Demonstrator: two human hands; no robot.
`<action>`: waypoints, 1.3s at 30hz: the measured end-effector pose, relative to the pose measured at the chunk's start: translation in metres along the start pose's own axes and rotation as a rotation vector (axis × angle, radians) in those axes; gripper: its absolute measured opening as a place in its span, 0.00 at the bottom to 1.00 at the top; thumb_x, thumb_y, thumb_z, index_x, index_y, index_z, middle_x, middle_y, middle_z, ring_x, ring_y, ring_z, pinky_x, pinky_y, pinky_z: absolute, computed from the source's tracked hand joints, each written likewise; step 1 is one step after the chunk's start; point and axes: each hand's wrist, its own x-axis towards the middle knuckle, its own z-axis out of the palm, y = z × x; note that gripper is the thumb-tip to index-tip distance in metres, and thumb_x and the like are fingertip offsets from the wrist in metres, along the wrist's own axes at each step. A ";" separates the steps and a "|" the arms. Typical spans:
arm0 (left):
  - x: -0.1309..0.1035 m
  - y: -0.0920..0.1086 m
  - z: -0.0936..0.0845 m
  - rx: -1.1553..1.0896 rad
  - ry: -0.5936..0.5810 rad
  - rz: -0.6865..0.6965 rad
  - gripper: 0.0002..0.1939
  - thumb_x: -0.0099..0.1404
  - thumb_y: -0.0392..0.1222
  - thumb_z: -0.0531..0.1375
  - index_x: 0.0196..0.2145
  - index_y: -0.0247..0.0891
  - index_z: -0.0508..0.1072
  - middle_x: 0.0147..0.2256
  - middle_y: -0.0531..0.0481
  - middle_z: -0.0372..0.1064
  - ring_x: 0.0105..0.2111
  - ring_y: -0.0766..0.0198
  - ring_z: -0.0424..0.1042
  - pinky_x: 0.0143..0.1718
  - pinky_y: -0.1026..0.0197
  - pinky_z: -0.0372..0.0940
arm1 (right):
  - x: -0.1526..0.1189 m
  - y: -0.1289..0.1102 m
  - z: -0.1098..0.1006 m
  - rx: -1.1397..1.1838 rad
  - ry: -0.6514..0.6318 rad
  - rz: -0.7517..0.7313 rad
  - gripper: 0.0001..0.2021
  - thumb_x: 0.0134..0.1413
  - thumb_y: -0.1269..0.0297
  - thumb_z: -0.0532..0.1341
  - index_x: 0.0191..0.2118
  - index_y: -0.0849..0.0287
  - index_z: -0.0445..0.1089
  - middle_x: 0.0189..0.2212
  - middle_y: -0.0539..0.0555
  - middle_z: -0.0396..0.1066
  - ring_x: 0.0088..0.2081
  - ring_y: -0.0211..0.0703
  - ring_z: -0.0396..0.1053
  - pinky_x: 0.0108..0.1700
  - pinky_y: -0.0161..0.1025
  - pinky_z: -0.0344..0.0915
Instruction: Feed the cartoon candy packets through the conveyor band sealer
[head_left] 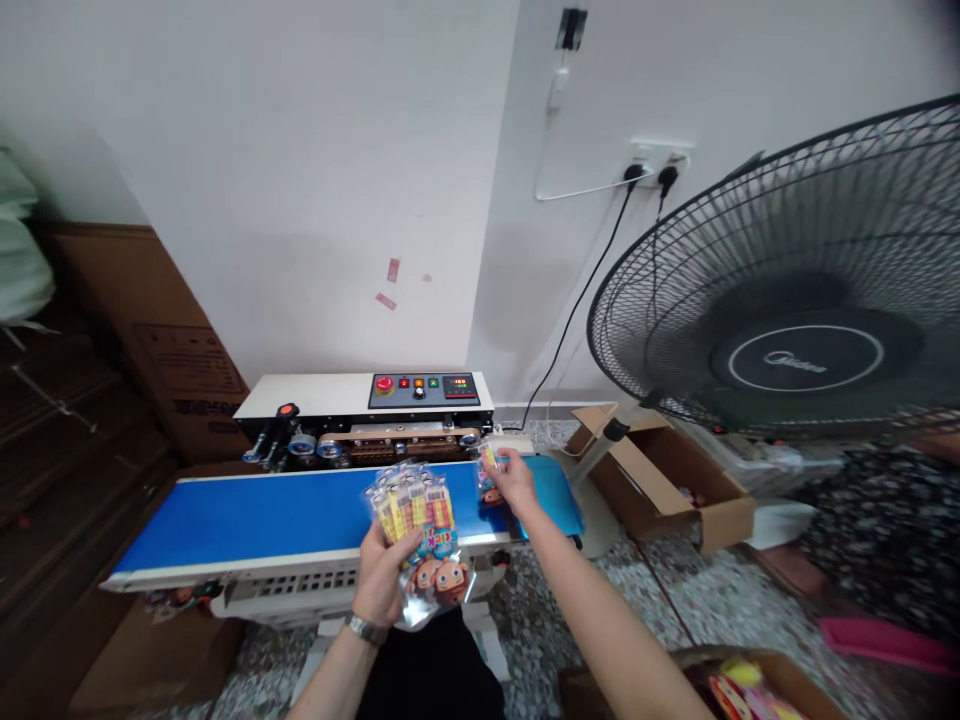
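My left hand (382, 575) grips a fanned bunch of clear printed packets (431, 545) with yellow and red sticks and cartoon faces, over the front edge of the conveyor. My right hand (516, 482) pinches a single packet (489, 475) above the right end of the blue belt (255, 515), close to the sealing machine's intake. Behind the belt stands the sealing machine (315, 398), with a red stop button, small coloured buttons and a lit red display on its panel (425, 390).
A large black fan (806, 355) rises at the right, its pole beside an open cardboard box (660, 470). Another box (802, 680) with colourful packets is at the lower right. A person's patterned clothing (877, 530) shows at the right edge. Cartons (180, 350) stand left.
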 end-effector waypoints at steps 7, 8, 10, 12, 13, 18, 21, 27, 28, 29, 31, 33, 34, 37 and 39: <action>0.003 -0.003 0.003 -0.018 -0.030 0.046 0.24 0.45 0.36 0.67 0.41 0.34 0.68 0.38 0.41 0.74 0.36 0.53 0.74 0.41 0.51 0.66 | -0.057 -0.032 0.005 0.310 -0.154 -0.377 0.13 0.51 0.54 0.55 0.39 0.57 0.64 0.29 0.51 0.69 0.30 0.40 0.67 0.32 0.36 0.64; 0.003 -0.004 0.004 -0.018 -0.029 0.056 0.24 0.45 0.35 0.67 0.41 0.34 0.68 0.38 0.41 0.74 0.36 0.53 0.74 0.41 0.51 0.66 | -0.069 -0.035 0.003 0.339 -0.222 -0.387 0.13 0.51 0.54 0.56 0.37 0.57 0.64 0.27 0.50 0.69 0.28 0.39 0.67 0.30 0.35 0.63; 0.002 -0.005 0.007 -0.020 -0.025 0.070 0.24 0.45 0.35 0.67 0.41 0.34 0.68 0.38 0.42 0.74 0.36 0.54 0.74 0.41 0.53 0.66 | -0.088 -0.040 0.001 0.343 -0.290 -0.407 0.11 0.48 0.55 0.59 0.34 0.57 0.64 0.24 0.48 0.67 0.26 0.38 0.65 0.28 0.33 0.62; 0.002 -0.006 0.010 -0.026 -0.022 0.078 0.23 0.44 0.35 0.67 0.40 0.35 0.68 0.38 0.43 0.74 0.37 0.55 0.74 0.41 0.54 0.66 | -0.099 -0.042 0.000 0.360 -0.289 -0.422 0.10 0.49 0.56 0.59 0.33 0.57 0.64 0.25 0.48 0.68 0.27 0.37 0.65 0.29 0.34 0.62; 0.002 -0.007 0.011 -0.029 -0.017 0.079 0.23 0.44 0.35 0.67 0.40 0.35 0.68 0.38 0.44 0.74 0.37 0.55 0.74 0.41 0.54 0.66 | -0.101 -0.042 0.000 0.393 -0.285 -0.414 0.10 0.50 0.56 0.58 0.33 0.58 0.64 0.26 0.49 0.68 0.28 0.38 0.66 0.30 0.34 0.62; 0.005 -0.007 0.011 -0.014 0.035 0.074 0.25 0.41 0.35 0.68 0.39 0.35 0.69 0.36 0.46 0.75 0.35 0.55 0.74 0.39 0.54 0.67 | -0.088 -0.032 0.008 0.659 -0.273 -0.247 0.14 0.46 0.56 0.61 0.34 0.56 0.57 0.26 0.48 0.68 0.28 0.38 0.68 0.29 0.34 0.64; 0.005 -0.006 0.005 -0.011 0.047 0.044 0.24 0.42 0.35 0.68 0.39 0.36 0.68 0.35 0.46 0.75 0.34 0.56 0.74 0.38 0.55 0.67 | -0.066 -0.015 0.008 0.720 -0.170 -0.156 0.21 0.42 0.55 0.63 0.39 0.55 0.54 0.25 0.47 0.68 0.26 0.40 0.69 0.27 0.34 0.64; 0.005 -0.005 -0.009 0.012 0.057 0.024 0.23 0.44 0.35 0.68 0.39 0.35 0.67 0.33 0.47 0.76 0.31 0.59 0.75 0.35 0.57 0.68 | -0.006 0.024 -0.003 0.378 0.162 -0.072 0.24 0.40 0.52 0.61 0.42 0.57 0.55 0.24 0.49 0.69 0.26 0.43 0.70 0.26 0.35 0.62; 0.005 -0.005 -0.009 0.017 0.059 0.027 0.23 0.44 0.34 0.68 0.39 0.35 0.67 0.33 0.47 0.76 0.31 0.59 0.75 0.34 0.58 0.68 | 0.001 0.026 -0.003 0.320 0.180 -0.067 0.23 0.40 0.52 0.61 0.42 0.58 0.56 0.24 0.49 0.69 0.26 0.44 0.70 0.26 0.36 0.62; 0.005 -0.005 -0.010 0.020 0.062 0.031 0.23 0.44 0.34 0.68 0.39 0.35 0.67 0.33 0.47 0.75 0.31 0.59 0.75 0.34 0.58 0.68 | 0.007 0.027 -0.002 0.266 0.185 -0.069 0.23 0.41 0.52 0.60 0.42 0.58 0.57 0.24 0.49 0.69 0.26 0.44 0.70 0.26 0.36 0.61; 0.005 -0.005 -0.009 0.022 0.063 0.034 0.23 0.44 0.34 0.68 0.39 0.35 0.67 0.34 0.46 0.75 0.31 0.58 0.75 0.34 0.57 0.68 | 0.013 0.022 0.001 0.155 0.153 -0.089 0.21 0.42 0.54 0.59 0.42 0.59 0.58 0.22 0.49 0.69 0.26 0.44 0.69 0.27 0.36 0.60; 0.005 -0.005 -0.008 0.010 0.049 0.029 0.24 0.43 0.35 0.68 0.40 0.34 0.67 0.34 0.44 0.75 0.32 0.57 0.75 0.36 0.55 0.68 | 0.013 0.011 0.004 0.042 0.090 -0.131 0.19 0.43 0.56 0.59 0.42 0.59 0.60 0.21 0.49 0.68 0.26 0.45 0.68 0.28 0.36 0.60; 0.005 -0.005 -0.007 0.001 0.040 0.024 0.24 0.43 0.35 0.68 0.40 0.34 0.67 0.35 0.43 0.75 0.32 0.56 0.75 0.36 0.54 0.68 | 0.009 0.004 0.005 -0.001 0.075 -0.166 0.18 0.44 0.57 0.59 0.41 0.59 0.61 0.22 0.50 0.69 0.27 0.45 0.68 0.29 0.37 0.60; 0.005 -0.006 -0.005 -0.023 0.021 0.026 0.26 0.42 0.35 0.68 0.40 0.34 0.67 0.35 0.42 0.75 0.32 0.54 0.75 0.37 0.51 0.68 | -0.012 -0.017 0.008 0.010 0.084 -0.336 0.15 0.47 0.58 0.58 0.40 0.58 0.63 0.32 0.55 0.69 0.34 0.45 0.68 0.34 0.38 0.61; 0.005 -0.006 -0.003 -0.026 0.017 0.040 0.25 0.43 0.35 0.68 0.40 0.34 0.67 0.36 0.43 0.75 0.33 0.55 0.74 0.37 0.52 0.67 | -0.035 -0.029 0.008 0.146 -0.029 -0.434 0.12 0.50 0.57 0.56 0.39 0.57 0.63 0.34 0.54 0.69 0.34 0.42 0.67 0.35 0.36 0.62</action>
